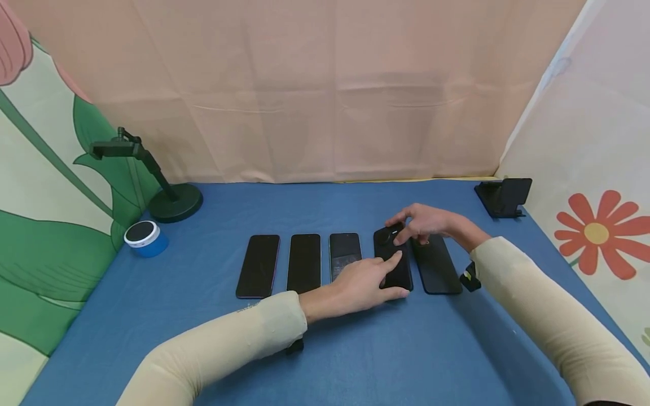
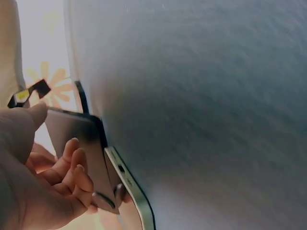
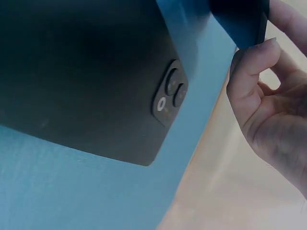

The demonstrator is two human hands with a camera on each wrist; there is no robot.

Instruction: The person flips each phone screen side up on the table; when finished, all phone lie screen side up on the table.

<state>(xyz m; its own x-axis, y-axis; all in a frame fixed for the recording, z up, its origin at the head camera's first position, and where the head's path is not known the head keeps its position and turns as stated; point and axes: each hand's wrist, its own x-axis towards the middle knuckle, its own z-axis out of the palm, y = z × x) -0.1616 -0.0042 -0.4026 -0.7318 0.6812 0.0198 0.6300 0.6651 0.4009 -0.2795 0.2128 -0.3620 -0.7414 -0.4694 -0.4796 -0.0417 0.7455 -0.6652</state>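
Hands (image 1: 373, 279) on glossy black slab phone (image 1: 392, 256)

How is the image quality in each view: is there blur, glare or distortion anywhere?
Head view: sharp and evenly lit, with soft shadows under both arms; the wide lens bends the blue table edges. Left wrist view: the table surface fills most of the frame, close and soft, and the background behind the left hand is washed out. Right wrist view: the near phone is dark and slightly soft.
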